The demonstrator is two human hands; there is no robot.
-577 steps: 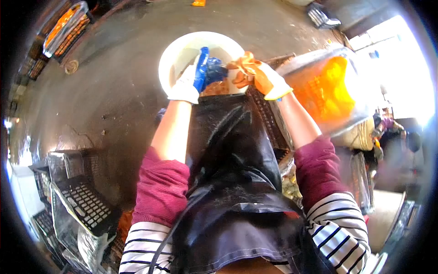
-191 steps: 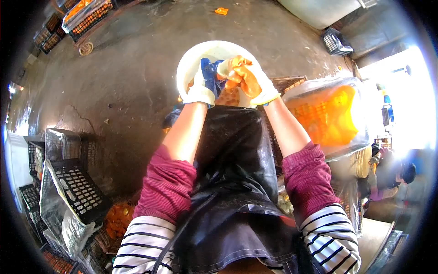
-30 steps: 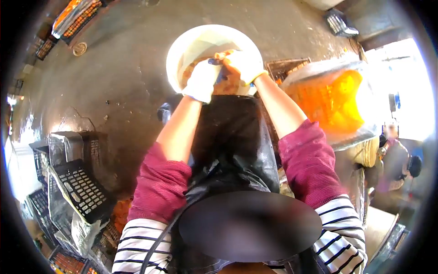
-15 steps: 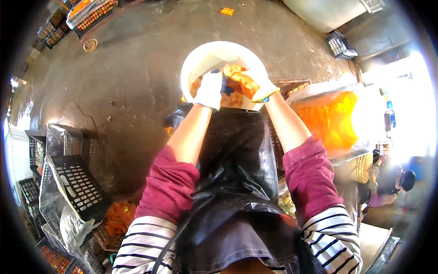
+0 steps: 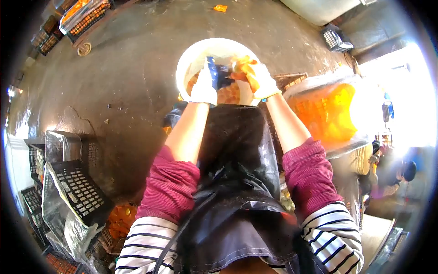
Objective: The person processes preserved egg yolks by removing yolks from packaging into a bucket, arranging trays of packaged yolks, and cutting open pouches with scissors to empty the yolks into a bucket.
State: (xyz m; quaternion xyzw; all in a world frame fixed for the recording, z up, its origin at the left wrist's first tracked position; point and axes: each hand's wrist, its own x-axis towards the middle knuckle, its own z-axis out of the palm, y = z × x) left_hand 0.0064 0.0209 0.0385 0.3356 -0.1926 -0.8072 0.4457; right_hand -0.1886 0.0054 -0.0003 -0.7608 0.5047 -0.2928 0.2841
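Both my hands are inside a white bucket (image 5: 188, 59), above round orange pieces (image 5: 229, 93) at its bottom. My left hand (image 5: 204, 89), in a white glove, is closed at the left of the bucket. A blue strip (image 5: 211, 68) shows along its inner side; whether this is part of the glove or a held thing is unclear. My right hand (image 5: 263, 82), in a white glove with a yellowish cuff, grips a crumpled-looking orange piece (image 5: 246, 68). Dark blue material (image 5: 223, 77) lies between the hands. The fingertips are blurred.
Right of the bucket is a plastic-lined container (image 5: 321, 112) with bright orange contents. Black crates (image 5: 84, 189) stand at the left, and a loaded cart (image 5: 86, 23) is at the upper left. Another person (image 5: 388, 176) works at the far right. An orange scrap (image 5: 220, 8) lies on the floor.
My hands have moved apart inside the bucket. The blue strip beside my left hand now stands out more, and dark blue material shows in the gap. The view has shifted slightly.
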